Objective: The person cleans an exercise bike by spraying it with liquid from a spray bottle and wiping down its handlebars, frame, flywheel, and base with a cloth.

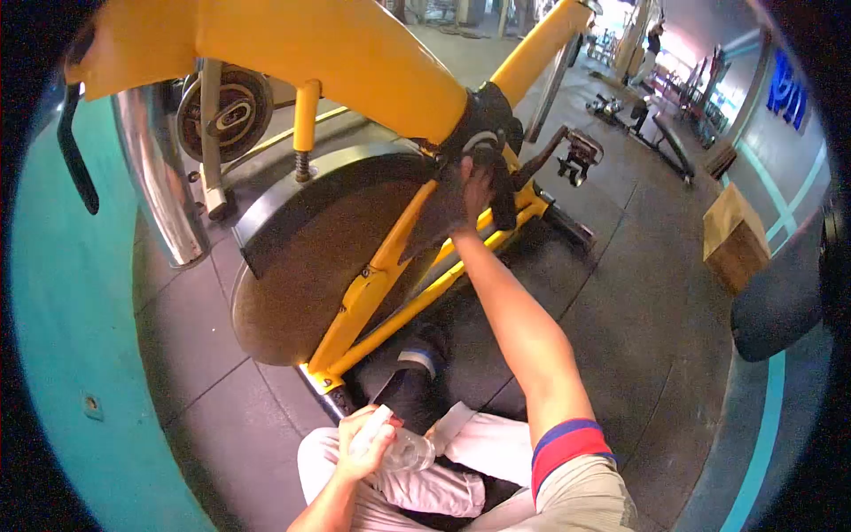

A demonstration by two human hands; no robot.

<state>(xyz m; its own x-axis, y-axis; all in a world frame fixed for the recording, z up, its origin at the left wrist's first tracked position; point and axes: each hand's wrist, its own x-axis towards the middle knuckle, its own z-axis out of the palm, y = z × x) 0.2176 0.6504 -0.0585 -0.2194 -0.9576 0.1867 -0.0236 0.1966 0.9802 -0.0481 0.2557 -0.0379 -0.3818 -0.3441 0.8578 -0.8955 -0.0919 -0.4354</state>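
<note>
Low on the near side of the yellow exercise bike [355, 62], closest to the wearer, a clear spray bottle [409, 452] with a white head sits in the left hand [357, 450]. That hand is closed around the bottle's head end, and the bottle is tilted, its base pointing right, above the pale trousers [434, 493] of the seated wearer and apart from the bike. A dark shoe [417, 363] rests near the bike's base.

Farther forward, the right arm, in a sleeve [574, 457] with red and blue bands, reaches up to the middle of the bike. The right hand [474, 188] is at the dark crank area, above and right of the flywheel [319, 257]; blur and shadow hide its fingers, so whether they are closed on anything cannot be told. The two hands are well apart, with the bottle by the left one only. Just right of the right hand is the bike's pedal [580, 160].

Left of the bike are a shiny metal post [164, 177] and a teal wall [71, 293]. Behind its flywheel is a round weight plate [224, 115]. Right of the bike is a brown box [736, 238]; beyond, a bench [669, 146] and, farthest off, another person [654, 44].
</note>
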